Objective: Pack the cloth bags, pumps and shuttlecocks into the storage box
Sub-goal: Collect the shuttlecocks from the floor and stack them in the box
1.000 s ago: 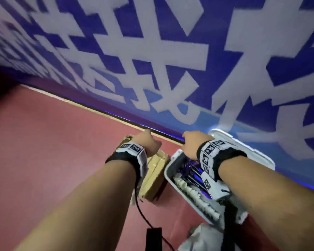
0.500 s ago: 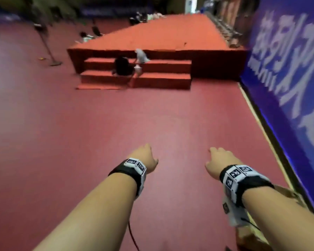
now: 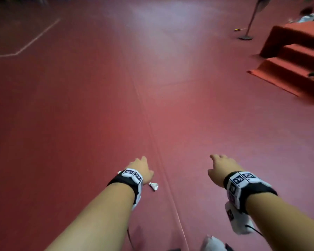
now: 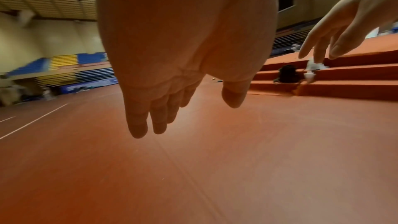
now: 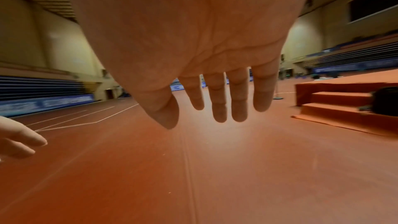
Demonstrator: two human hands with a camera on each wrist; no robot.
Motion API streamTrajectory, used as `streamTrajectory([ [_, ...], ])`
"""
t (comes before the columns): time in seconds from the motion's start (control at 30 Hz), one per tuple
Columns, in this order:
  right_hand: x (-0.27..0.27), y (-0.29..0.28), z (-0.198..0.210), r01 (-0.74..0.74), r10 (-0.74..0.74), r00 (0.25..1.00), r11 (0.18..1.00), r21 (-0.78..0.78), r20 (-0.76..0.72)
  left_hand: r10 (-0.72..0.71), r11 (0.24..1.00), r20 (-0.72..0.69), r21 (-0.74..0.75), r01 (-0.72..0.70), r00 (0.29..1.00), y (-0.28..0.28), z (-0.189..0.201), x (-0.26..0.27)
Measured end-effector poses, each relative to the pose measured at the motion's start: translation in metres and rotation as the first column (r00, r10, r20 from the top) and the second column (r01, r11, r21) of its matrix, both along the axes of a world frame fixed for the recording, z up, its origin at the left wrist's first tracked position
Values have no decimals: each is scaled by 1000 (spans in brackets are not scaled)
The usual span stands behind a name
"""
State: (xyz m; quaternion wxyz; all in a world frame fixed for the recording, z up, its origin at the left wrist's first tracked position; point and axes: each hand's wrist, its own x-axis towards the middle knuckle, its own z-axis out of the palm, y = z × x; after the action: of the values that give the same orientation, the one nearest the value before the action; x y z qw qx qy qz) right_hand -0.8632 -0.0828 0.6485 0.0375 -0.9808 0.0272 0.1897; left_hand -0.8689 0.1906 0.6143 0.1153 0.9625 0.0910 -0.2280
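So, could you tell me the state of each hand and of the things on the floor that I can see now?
Left hand: open, fingers relaxed, holds nothing.
Right hand: open, fingers spread, holds nothing.
Shuttlecock: lies on its side on the floor, beside the left wrist, not packed.
Steps: red, at the far right.

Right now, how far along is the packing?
Nothing packed can be confirmed here: the storage box is out of view. Nothing is in hand; the left hand and right hand hang open and empty over the red floor. At least one shuttlecock lies loose beside the left wrist, waiting to be collected.
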Motion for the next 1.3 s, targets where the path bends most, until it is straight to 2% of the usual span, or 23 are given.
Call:
streamTrajectory([
  [0.13,72,48,-17,-216,216,974,976,6,-62,194,981,-34,22,-193,980,43,-12,17],
  [0.23,127,79,-25,-381,381,921,924,12,-82,324,946,-24,3,-324,946,59,-19,35],
  [0.43,221,135,-31,-640,638,756,768,43,-148,601,799,-44,-9,-602,798,83,-25,60],
  [0.53,261,165,-47,-719,709,682,695,16,-181,709,703,-60,-25,-711,703,97,-34,65],
  [0.67,284,222,-67,-785,764,596,619,23,-248,790,606,-120,5,-796,601,123,-50,66],
  [0.8,313,288,-87,-836,812,498,542,79,-304,792,591,-212,29,-806,573,174,-79,92],
  [0.87,333,318,-99,-810,798,521,574,120,-304,766,620,-243,36,-784,595,207,-92,126],
  [1.0,382,353,-125,-669,689,623,715,204,-370,632,756,-295,30,-654,717,263,-123,220],
  [1.07,403,363,-159,-560,600,696,798,224,-396,538,824,-311,-4,-567,784,284,-152,268],
  [1.17,429,376,-245,-353,429,764,903,244,-482,406,895,-374,-22,-446,834,314,-236,324],
  [1.23,432,376,-323,-219,306,782,951,220,-543,316,933,-451,-13,-360,835,327,-306,355],
  [1.3,432,375,-415,-79,178,795,978,192,-580,255,961,-485,32,-275,836,340,-393,389],
])
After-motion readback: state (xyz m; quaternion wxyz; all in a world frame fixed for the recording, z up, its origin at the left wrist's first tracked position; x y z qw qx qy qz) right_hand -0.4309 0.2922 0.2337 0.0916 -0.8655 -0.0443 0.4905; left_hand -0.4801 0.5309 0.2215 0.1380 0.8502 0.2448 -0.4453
